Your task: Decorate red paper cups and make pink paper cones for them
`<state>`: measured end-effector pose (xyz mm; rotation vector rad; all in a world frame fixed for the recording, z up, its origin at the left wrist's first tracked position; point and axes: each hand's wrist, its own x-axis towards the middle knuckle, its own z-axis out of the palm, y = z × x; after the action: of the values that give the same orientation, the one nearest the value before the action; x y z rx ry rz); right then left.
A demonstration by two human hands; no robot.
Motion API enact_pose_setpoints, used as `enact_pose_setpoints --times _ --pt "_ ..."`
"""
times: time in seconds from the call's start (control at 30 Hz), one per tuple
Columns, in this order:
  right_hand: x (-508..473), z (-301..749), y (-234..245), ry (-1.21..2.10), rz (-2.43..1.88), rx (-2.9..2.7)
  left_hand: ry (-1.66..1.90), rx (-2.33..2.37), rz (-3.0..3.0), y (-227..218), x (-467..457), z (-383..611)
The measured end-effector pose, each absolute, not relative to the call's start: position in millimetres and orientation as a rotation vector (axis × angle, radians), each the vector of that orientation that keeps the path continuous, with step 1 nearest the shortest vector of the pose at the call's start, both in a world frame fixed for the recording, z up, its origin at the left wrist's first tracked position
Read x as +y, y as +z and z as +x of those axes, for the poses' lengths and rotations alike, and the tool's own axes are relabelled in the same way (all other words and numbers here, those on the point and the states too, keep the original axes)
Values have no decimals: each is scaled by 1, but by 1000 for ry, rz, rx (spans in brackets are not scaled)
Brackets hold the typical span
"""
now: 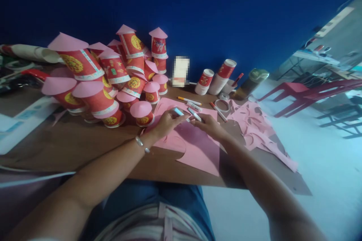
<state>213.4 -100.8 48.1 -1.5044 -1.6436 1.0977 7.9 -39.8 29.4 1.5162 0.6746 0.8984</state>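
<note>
My left hand (166,122) is closed on a small white and blue cap or tube (178,112). My right hand (207,123) is closed on a white marker-like stick (195,114), and the two pieces almost touch. Both hands hover over a pink paper sheet (195,147) with curved cuts, lying on the brown table (85,147). A bracelet (141,144) circles my left wrist.
A heap of red paper cups with pink cone lids (110,79) fills the table's left back. Behind the hands stand stacked cups (222,77), pens (189,100), a tape ring (222,105) and a dark jar (250,81). Pink offcuts (257,128) lie at right. Red benches (308,96) stand beyond.
</note>
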Motion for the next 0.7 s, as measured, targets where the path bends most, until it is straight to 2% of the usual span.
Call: enact_pose_setpoints --times 0.3,0.57,0.7 --pt "-107 202 14 1183 -1226 -1398 875 664 1460 29 -43 11" --pt "-109 194 17 882 -1364 -1552 799 655 1423 26 -44 15" --pt "-110 195 19 840 -1367 -1629 812 641 1382 26 -43 14"
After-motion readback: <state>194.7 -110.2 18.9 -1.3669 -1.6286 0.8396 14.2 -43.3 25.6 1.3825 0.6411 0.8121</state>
